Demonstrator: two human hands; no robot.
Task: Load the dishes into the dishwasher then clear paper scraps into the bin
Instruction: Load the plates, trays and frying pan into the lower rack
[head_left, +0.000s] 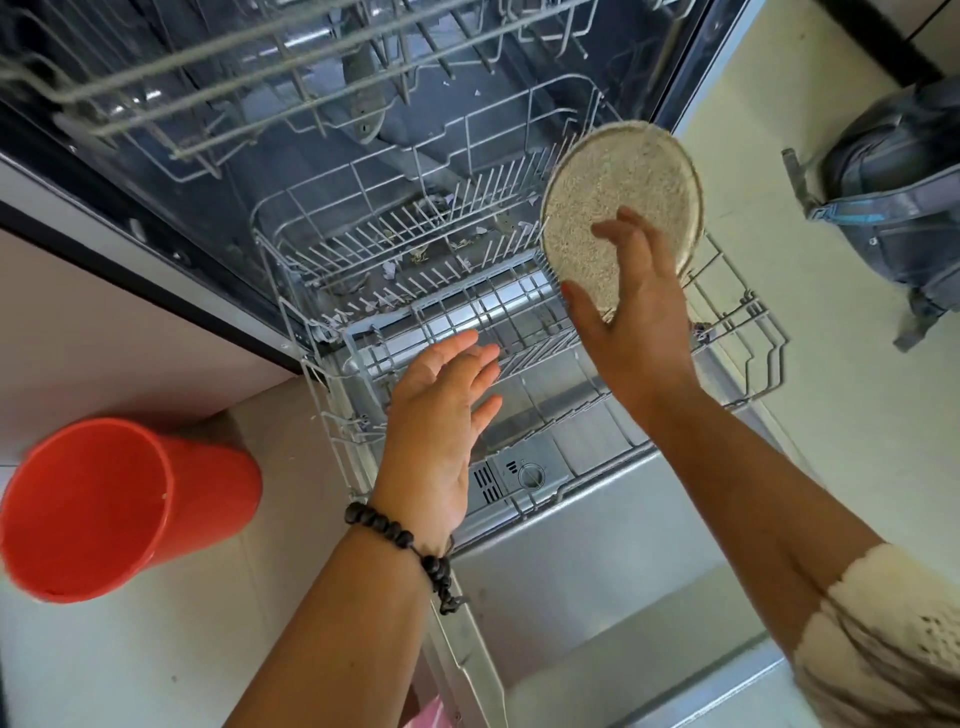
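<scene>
A round speckled beige plate (613, 182) stands on edge at the right side of the dishwasher's pulled-out lower rack (332, 260). My right hand (628, 322) is right in front of the plate's lower part, fingers spread over its face, not closed around it. The plate's bottom edge is hidden behind that hand. My left hand (441, 415), with a dark bead bracelet on the wrist, hovers open over the front of the rack and holds nothing. Small paper scraps (389, 267) lie among the rack's tines and on the tub floor.
A red bin (104, 509) stands on the floor left of the open dishwasher door (597, 571). The upper rack (208, 78) juts out overhead at top left. A grey-blue backpack (893, 208) lies on the floor at the right.
</scene>
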